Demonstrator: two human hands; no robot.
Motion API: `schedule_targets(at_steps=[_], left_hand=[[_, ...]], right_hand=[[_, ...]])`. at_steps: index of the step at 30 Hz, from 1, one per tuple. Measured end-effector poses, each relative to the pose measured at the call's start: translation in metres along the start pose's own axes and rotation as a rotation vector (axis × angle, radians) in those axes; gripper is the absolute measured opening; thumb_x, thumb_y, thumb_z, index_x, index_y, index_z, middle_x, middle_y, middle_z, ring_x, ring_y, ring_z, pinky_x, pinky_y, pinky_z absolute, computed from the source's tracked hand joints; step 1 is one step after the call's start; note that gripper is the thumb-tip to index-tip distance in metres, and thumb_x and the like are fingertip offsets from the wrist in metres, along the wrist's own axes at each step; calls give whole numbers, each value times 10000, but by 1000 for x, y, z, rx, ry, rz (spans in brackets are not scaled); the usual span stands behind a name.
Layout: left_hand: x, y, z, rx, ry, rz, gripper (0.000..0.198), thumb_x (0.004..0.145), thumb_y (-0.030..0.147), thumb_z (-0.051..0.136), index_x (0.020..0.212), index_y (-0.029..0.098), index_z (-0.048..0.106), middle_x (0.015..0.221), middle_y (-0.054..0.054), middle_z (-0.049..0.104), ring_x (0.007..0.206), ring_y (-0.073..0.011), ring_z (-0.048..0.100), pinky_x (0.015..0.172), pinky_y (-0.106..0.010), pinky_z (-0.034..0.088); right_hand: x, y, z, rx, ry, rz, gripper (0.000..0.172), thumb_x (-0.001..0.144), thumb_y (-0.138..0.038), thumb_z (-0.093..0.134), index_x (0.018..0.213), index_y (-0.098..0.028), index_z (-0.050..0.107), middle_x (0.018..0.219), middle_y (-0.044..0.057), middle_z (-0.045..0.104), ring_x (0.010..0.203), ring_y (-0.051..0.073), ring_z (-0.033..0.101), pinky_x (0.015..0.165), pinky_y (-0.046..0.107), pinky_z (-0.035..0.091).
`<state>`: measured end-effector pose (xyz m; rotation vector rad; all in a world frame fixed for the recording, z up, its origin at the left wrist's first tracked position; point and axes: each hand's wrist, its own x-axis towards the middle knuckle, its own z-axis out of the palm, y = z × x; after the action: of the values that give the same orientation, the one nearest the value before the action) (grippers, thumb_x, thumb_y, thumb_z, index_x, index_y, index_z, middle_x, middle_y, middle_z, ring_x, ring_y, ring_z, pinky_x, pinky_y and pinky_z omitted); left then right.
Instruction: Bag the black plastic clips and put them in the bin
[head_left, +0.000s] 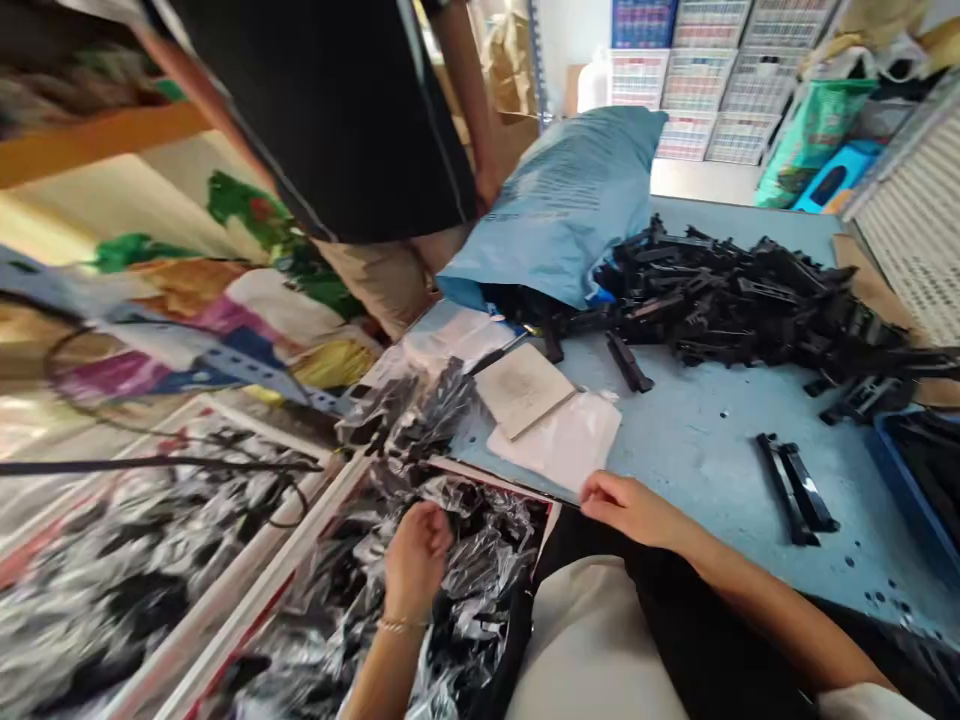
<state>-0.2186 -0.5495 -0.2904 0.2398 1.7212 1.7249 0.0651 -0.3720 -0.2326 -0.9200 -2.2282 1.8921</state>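
Observation:
My left hand (418, 545) hangs over a crate (281, 590) of black parts in clear plastic wrapping (480, 565). Its fingers are curled in, and I see nothing in them. At the table's near edge, my right hand (622, 508) has thumb and fingers pinched at the near corner of a stack of thin clear plastic bags (566, 440). A beige square card (523, 388) lies partly on these bags. Two slim black plastic parts (796, 490) lie side by side to the right of my right hand, apart from it.
A big heap of black parts (735, 295) lies on the blue table (697, 450) beside a blue-grey sack (570, 200). A blue bin (911, 480) stands at the right. Another crate (135, 560) holds wrapped parts. A person in dark clothing (322, 110) stands across the table.

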Motion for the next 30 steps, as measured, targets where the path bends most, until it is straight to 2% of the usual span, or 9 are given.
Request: schedule_targets(at_steps=[2, 5, 7, 9, 14, 19, 22, 26, 30], left_hand=[[-3, -14, 56, 214, -203, 151, 316, 847, 498, 653, 920, 192, 677, 662, 32, 534, 502, -86, 432, 451, -199, 349], [-3, -19, 128, 603, -512, 543, 305, 952, 416, 557, 1087, 196, 721, 925, -69, 674, 804, -181, 632, 736, -311, 542], [2, -23, 161, 847, -561, 783, 311, 966, 361, 538, 1112, 161, 725, 1083, -144, 672, 975, -253, 646, 909, -411, 542], [9, -32, 180, 1077, -534, 921, 305, 950, 308, 544, 1098, 112, 726, 1137, -204, 650, 1011, -304, 635, 944, -470, 528], [38, -43, 188, 1202, -541, 884, 259, 925, 233, 494, 854, 142, 726, 980, -161, 679, 872, -271, 650, 791, -381, 533], [56, -25, 184, 907, -552, 545, 263, 800, 416, 648, 654, 197, 668, 671, -34, 644, 677, -194, 598, 650, -292, 465], [55, -18, 182, 735, -560, 367, 308, 783, 478, 653, 698, 188, 712, 598, -10, 621, 611, -169, 560, 599, -275, 434], [42, -16, 182, 542, -550, 242, 336, 720, 491, 725, 801, 166, 756, 733, -36, 711, 645, -164, 603, 647, -283, 480], [32, -19, 188, 580, -549, 307, 294, 758, 458, 686, 728, 171, 740, 687, -34, 696, 647, -173, 619, 656, -292, 486]], right_hand=[[-36, 34, -31, -88, 200, 71, 244, 956, -391, 558, 1083, -209, 658, 885, 1, 677, 791, 165, 604, 739, 290, 450], [-90, 68, -77, -393, 600, 180, 305, 975, -377, 506, 1171, -189, 644, 1026, 89, 697, 926, 238, 636, 846, 371, 491], [-121, 86, -98, -685, 851, 332, 376, 970, -384, 534, 1249, -145, 618, 1181, 183, 663, 1085, 320, 606, 934, 445, 475], [-144, 101, -106, -899, 955, 535, 507, 957, -420, 584, 1345, -95, 556, 1307, 261, 599, 1182, 392, 558, 969, 500, 454], [-158, 126, -101, -942, 873, 789, 682, 957, -396, 610, 1482, -26, 382, 1299, 307, 579, 1151, 401, 573, 933, 470, 457], [-170, 137, -108, -825, 979, 757, 531, 910, -415, 634, 1283, -43, 564, 1169, 272, 618, 1094, 377, 580, 915, 445, 442], [-167, 131, -113, -388, 986, 567, 429, 872, -501, 624, 1083, -129, 662, 998, 155, 661, 937, 303, 612, 816, 395, 457], [-112, 93, -89, 458, 777, 129, 481, 782, -613, 694, 989, -179, 697, 889, 69, 690, 784, 209, 610, 711, 324, 465], [-16, 47, -46, 956, 326, -51, 524, 715, -622, 772, 999, -186, 712, 973, 85, 739, 774, 193, 643, 694, 318, 500]])
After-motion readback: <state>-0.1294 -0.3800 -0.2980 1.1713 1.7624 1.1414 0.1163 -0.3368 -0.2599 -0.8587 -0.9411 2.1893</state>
